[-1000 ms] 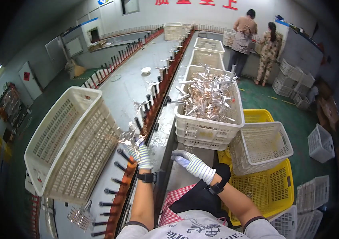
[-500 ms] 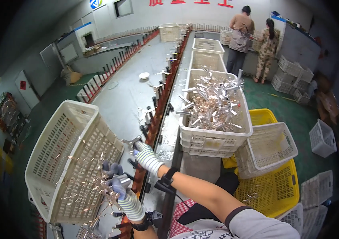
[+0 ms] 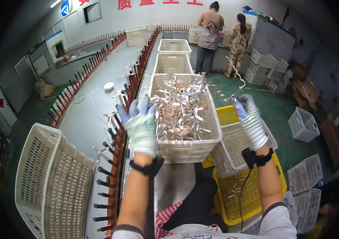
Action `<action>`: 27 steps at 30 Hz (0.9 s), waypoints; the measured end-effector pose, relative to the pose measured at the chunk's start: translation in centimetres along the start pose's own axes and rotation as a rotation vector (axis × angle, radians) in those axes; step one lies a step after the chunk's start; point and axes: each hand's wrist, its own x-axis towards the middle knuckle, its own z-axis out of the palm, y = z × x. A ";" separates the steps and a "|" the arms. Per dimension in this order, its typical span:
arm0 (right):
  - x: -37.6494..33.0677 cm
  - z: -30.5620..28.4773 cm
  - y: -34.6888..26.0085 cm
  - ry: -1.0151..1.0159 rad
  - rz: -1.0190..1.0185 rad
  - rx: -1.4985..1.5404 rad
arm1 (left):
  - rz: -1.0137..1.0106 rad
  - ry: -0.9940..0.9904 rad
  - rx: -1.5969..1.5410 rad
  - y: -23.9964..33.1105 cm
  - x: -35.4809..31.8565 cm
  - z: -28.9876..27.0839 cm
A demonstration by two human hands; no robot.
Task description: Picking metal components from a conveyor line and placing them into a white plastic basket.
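My left hand (image 3: 140, 129), in a striped glove, is raised with its fingers spread, at the left rim of a white plastic basket (image 3: 187, 148). Heaped in that basket are silver metal tubes and copper-coloured pieces (image 3: 177, 109). To the right of it, above a yellow crate, my gloved right hand (image 3: 252, 123) is up with its fingers curled. A small bent metal piece (image 3: 230, 98) shows at its fingertips. Just above is a thin wavy metal strip (image 3: 237, 72); whether it is joined to that piece I cannot tell.
A conveyor (image 3: 89, 115) edged with upright black-tipped pegs (image 3: 109, 167) runs away on the left, a tall white basket (image 3: 67, 187) beside it. White crates (image 3: 245, 145) and a yellow crate (image 3: 233, 191) lie at right. Two people (image 3: 209, 36) stand at the far end.
Both hands have left the pegs and metal parts at lower left and moved right, the left to the heaped basket, the right past it. The view has turned, shifting the scene left.
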 end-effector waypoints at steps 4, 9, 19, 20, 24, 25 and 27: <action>2.9 -3.1 -2.1 -0.133 -0.073 -0.129 | 0.288 -0.398 0.515 -0.7 1.0 8.8; 7.3 0.0 -0.6 -0.496 -0.059 -0.465 | 0.357 -0.516 0.630 -0.4 2.9 12.9; 3.9 10.3 6.7 -0.573 0.056 -0.122 | 0.213 -0.196 0.391 -4.3 -5.0 4.1; 3.5 9.2 7.6 -0.507 0.091 -0.272 | 0.272 -0.262 0.361 -1.1 -6.0 1.9; 0.1 9.3 12.0 -0.402 -0.002 -0.350 | -0.077 -0.297 -0.165 0.6 -14.3 -6.4; -0.6 9.0 13.1 -0.375 -0.002 -0.367 | -0.402 -0.130 -0.544 1.4 -17.0 -7.7; -1.9 8.4 13.9 -0.342 -0.005 -0.385 | -0.584 0.060 -0.396 -0.4 -21.3 -11.0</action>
